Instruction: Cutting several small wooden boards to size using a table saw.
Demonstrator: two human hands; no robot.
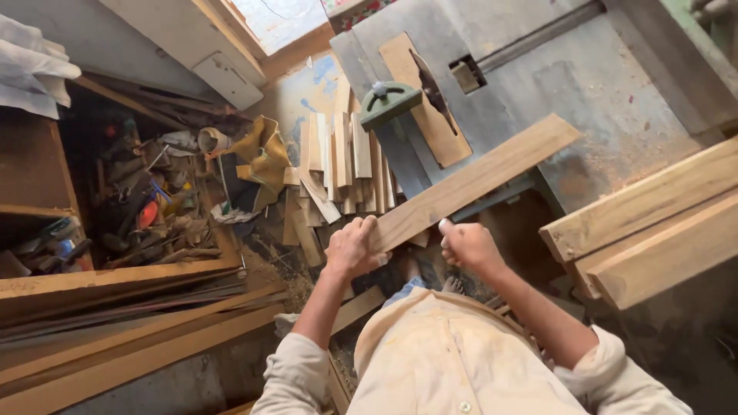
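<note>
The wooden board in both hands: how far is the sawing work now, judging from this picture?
Done, it seems: a heap of short cut strips lies on the floor beside the table saw, and sawdust covers its top. In hand: the left hand and right hand grip the near end of a long board, its far end over the saw table. Left: thick planks wait at the right, apparently uncut.

Left hand and right hand gripping wooden board, grey saw table beneath
</note>
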